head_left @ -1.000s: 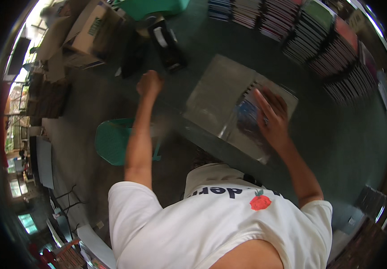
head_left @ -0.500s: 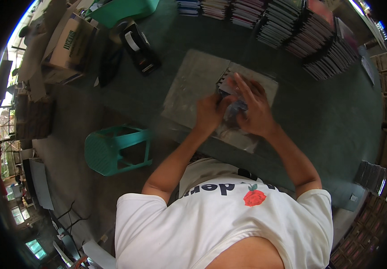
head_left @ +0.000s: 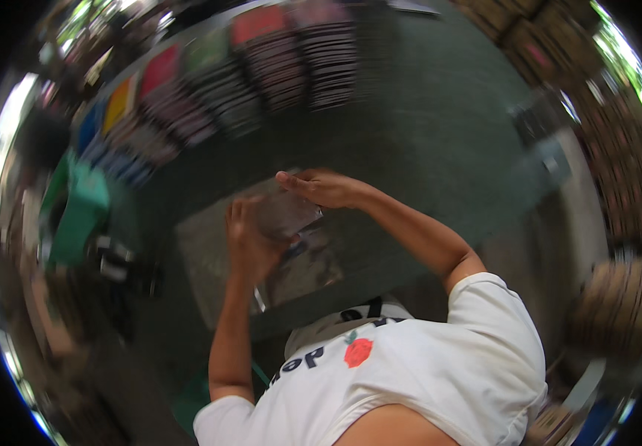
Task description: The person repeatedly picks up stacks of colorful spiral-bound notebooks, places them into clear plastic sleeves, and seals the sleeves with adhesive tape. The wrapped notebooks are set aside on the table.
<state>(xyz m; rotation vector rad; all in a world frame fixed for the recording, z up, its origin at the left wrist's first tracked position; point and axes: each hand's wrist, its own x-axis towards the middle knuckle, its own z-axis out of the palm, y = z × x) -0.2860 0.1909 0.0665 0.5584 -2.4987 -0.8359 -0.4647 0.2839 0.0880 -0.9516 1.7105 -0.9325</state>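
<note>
A thin notebook in clear plastic [head_left: 291, 215] is tilted up above the work board, blurred and catching the light. My left hand [head_left: 252, 241] is closed on its left side, fingers up and thumb across the near part. At its far edge is my right hand [head_left: 321, 188], with the thumb stretched left and the other fingers bent, partly hidden, against the plastic. Under both hands lies a pale flat board [head_left: 205, 249] with a shiny plastic-like surface; a dark bluish patch shows near my left thumb.
Several stacks of notebooks [head_left: 328, 63] with coloured covers line the far side of the dark green table [head_left: 440, 126]. At left are a green bin [head_left: 86, 189] and a black tape dispenser [head_left: 116, 260]. Bundled brown stacks [head_left: 618, 305] stand at right. A green stool [head_left: 194, 398] is low at left.
My view has swung to the right, so the table and stacks appear shifted left. My hands have moved apart, from pressing over the notebook to either side of it, and the notebook is now tilted up.
</note>
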